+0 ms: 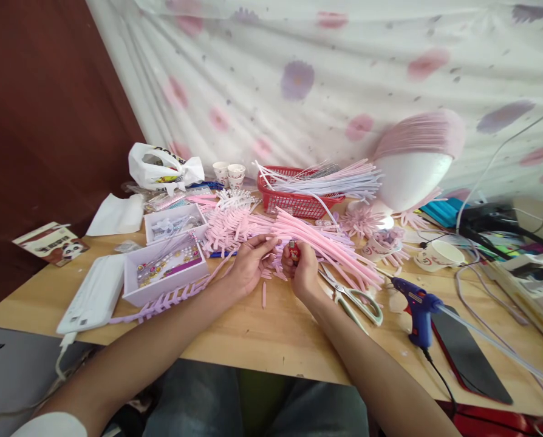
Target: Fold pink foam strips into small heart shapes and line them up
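Note:
My left hand (252,264) is closed in a pinch, with what looks like a short pink pipe cleaner piece at the fingertips, mostly hidden. Just to its right, my right hand (305,270) is wrapped round a red lighter (294,252) held upright; no flame shows. Behind both hands lies a bundle of long pink pipe cleaners (330,246). A heap of short pink pieces (228,229) spreads to the left. One loose pink piece (264,295) rests on the wooden table (280,340) below the hands. Scissors (356,297) with pale green handles lie beside my right wrist.
A red basket (294,205) of pipe cleaners stands at the back, near a white head form (412,176). A blue glue gun (417,309) and a dark phone (472,358) lie right. White boxes (162,285) of beads and a power bank (93,291) sit left.

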A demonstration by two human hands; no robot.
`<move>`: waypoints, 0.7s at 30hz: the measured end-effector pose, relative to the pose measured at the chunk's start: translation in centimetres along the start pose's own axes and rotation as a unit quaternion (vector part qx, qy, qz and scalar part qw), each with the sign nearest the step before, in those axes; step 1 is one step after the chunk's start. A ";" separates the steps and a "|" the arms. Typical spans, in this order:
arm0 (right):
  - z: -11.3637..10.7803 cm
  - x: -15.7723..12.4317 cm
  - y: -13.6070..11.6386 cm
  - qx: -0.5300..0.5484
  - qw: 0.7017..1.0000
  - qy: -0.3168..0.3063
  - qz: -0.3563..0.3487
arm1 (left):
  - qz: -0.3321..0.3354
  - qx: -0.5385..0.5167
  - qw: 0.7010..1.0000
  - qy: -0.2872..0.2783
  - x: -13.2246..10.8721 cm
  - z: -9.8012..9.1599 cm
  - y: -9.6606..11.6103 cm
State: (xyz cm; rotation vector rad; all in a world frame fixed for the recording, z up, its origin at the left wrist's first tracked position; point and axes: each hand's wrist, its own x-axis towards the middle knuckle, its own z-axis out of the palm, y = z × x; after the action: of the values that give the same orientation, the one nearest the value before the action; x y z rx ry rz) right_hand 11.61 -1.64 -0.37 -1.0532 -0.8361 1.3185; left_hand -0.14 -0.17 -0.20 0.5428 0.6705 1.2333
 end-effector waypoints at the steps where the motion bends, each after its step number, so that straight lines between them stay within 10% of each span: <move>1: 0.0 0.0 -0.1 0.003 1.000 0.008 -0.001 | 0.000 -0.001 1.000 0.001 0.0 0.0 0.0; 16: -0.1 0.0 -0.1 0.017 1.000 0.010 -0.002 | -0.003 -0.002 1.000 0.002 0.0 0.1 0.1; 21: -0.8 0.4 0.2 0.026 0.994 0.016 -0.104 | -0.005 -0.005 1.000 0.002 -0.2 0.2 0.3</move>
State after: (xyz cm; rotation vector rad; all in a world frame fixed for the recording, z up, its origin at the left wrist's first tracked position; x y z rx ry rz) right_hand 12.33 -1.32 -0.87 -0.9178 -0.8585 1.1377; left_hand -0.22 -0.28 0.16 0.5288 0.6694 1.2271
